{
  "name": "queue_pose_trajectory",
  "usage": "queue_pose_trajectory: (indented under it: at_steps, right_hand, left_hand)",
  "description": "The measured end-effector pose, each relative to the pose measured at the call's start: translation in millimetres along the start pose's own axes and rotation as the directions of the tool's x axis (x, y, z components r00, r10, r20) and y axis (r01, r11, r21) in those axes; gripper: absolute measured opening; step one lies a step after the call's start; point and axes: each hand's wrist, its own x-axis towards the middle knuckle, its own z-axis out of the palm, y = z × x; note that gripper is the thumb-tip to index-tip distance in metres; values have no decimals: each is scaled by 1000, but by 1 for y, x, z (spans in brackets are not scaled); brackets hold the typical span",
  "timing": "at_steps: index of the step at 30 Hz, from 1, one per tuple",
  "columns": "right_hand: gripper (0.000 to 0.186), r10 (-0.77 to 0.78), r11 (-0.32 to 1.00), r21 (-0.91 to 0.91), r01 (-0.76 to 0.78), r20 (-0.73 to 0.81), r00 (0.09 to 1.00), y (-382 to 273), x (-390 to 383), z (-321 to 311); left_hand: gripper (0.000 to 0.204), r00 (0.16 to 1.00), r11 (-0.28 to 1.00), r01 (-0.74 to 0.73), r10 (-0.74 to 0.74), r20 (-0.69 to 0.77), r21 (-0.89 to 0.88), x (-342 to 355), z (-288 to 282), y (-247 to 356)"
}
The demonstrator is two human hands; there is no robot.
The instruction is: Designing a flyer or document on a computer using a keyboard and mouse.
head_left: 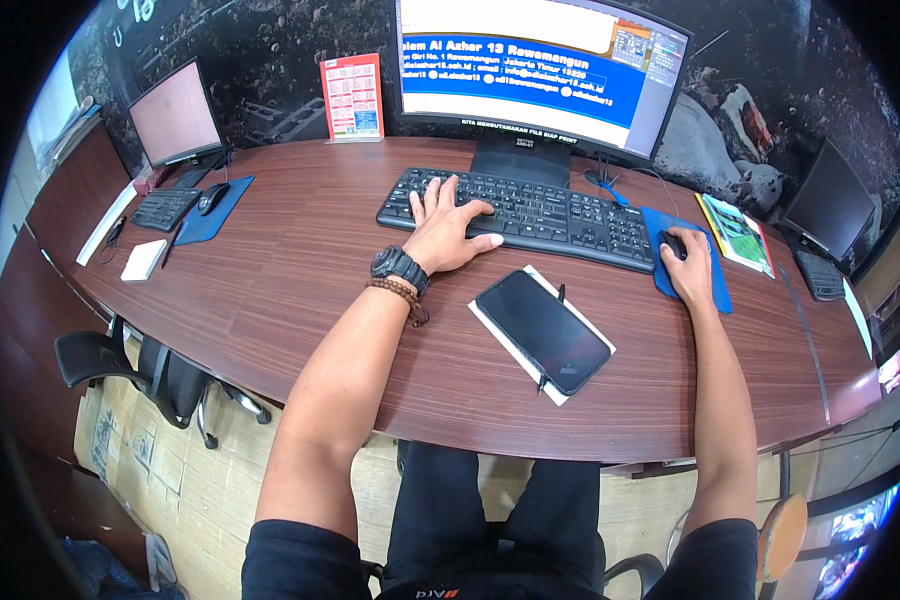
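My left hand [445, 228] rests with spread fingers on the left end of a black keyboard [540, 212]; a dark watch [400, 267] and a brown bead bracelet [398, 291] are on that wrist. Over to the right, my right hand [688, 264] is curled round a black computer mouse [673, 243] on a blue mouse pad [717, 290]. Behind the keyboard stands a lit monitor [530, 70] showing a blue and white layout. Between my forearms a dark-screened smartphone [545, 330] lies on white paper [510, 345], with a pen [561, 293] mostly hidden under it.
At the left are another monitor [175, 112], keyboard [165, 208], mouse [212, 198] and notepad [145, 260]. A calendar [353, 97] stands near the wall. Right of the mouse pad lies a green booklet [738, 232], then a dark monitor [830, 200]. An office chair [100, 357] is at the left.
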Motion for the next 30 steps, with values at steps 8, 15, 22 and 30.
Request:
queue_pose_trajectory:
  at_steps: [8,15,22,30]
  right_hand:
    - [35,12,1000,-8,-12,11,1000,-2,0,0]
    - [35,0,1000,-27,0,6,1000,3,0,0]
    - [34,-14,1000,-11,14,0,1000,1,0,1]
    - [34,-28,1000,-9,27,-10,1000,3,-1,0]
  left_hand:
    - [64,999,1000,-8,8,-49,-6,-1,4,-3]
    - [66,999,997,-47,46,-9,-60,1,1,3]
    - [63,999,998,-53,53,5,-46,2,6,4]
    - [65,998,998,-56,57,22,-13,1,2,7]
